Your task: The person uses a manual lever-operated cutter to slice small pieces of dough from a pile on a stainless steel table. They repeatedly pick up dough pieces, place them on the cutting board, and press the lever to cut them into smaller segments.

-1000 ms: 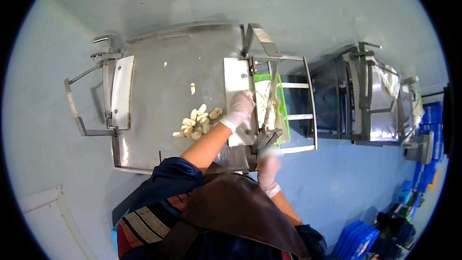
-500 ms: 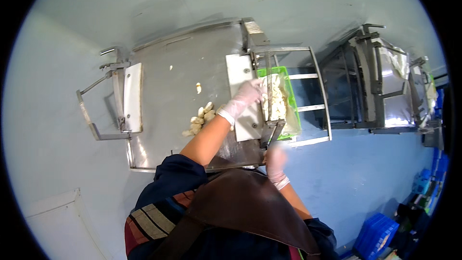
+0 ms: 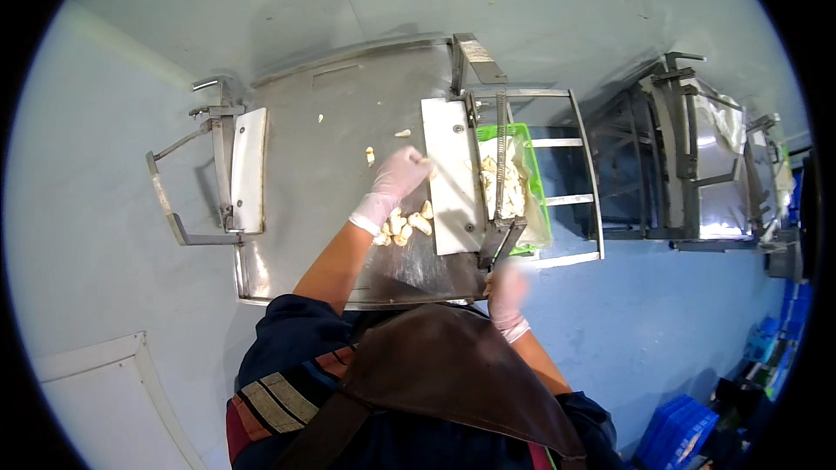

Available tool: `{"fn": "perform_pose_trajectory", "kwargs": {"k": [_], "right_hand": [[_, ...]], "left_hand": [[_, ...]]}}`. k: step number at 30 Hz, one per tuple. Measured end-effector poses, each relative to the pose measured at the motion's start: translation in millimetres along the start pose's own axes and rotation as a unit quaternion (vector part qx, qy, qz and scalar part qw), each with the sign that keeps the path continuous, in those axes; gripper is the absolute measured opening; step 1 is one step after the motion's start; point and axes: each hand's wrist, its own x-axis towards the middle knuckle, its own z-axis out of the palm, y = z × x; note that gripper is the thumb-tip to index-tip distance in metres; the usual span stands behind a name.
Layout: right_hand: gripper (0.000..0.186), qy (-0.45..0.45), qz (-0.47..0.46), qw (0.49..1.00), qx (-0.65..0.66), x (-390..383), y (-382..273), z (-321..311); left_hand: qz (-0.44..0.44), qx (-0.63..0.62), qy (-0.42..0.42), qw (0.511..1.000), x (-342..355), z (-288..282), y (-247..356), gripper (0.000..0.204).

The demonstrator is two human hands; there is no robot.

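Observation:
My left hand, in a thin clear glove, has its fingers pinched together at the left edge of the white cutting board. What lies between the fingertips is too small to make out. Beside its wrist sits a small pile of cream-coloured, knobbly pieces. My right hand, also gloved and partly blurred, is closed around the near end of the metal lever cutter along the board's right edge. Right of the cutter, a green basket with a plastic liner holds many cream-coloured cut pieces.
A steel table carries a few stray bits. At its left edge stands another cutter with a white board. A metal rack extends under the basket. Farther right is a similar steel station; blue crates stand at lower right.
My left hand has drawn back left from the cutter to the board's left edge. One more small bit shows on the table. My right hand stays at the lever's near end.

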Motion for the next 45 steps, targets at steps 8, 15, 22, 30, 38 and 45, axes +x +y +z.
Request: {"fn": "perform_pose_trajectory", "kwargs": {"k": [8, 15, 22, 30, 38, 45], "right_hand": [[0.057, 0.006, -0.069, 0.995, -0.076, 1.1, -5.1, 3.5], [0.059, 0.002, -0.028, 1.0, -0.012, -3.0, -15.4, 5.0], [0.058, 0.004, -0.049, 0.999, -0.024, -1.2, -6.6, 4.2], [0.054, 0.02, -0.001, 1.0, -0.013, -3.6, -32.9, 9.8], [0.052, 0.044, -0.027, 0.999, -0.017, -4.1, -19.5, 8.3], [0.054, 0.019, -0.015, 1.0, -0.005, -4.0, -16.1, 7.8]], "left_hand": [[0.041, -0.079, 0.089, 0.992, -9.6, 85.8, 23.2, 0.027], [0.044, -0.168, 0.134, 0.976, -8.0, 91.2, 24.1, 0.027], [0.028, -0.233, 0.173, 0.956, 0.3, 109.1, 16.2, 0.022], [0.06, -0.211, 0.195, 0.956, 1.8, 107.8, 16.9, 0.017], [0.042, -0.165, 0.173, 0.97, -2.9, 107.7, 27.0, 0.018], [0.016, -0.276, 0.104, 0.955, 9.9, 105.8, -3.3, 0.017]]}}
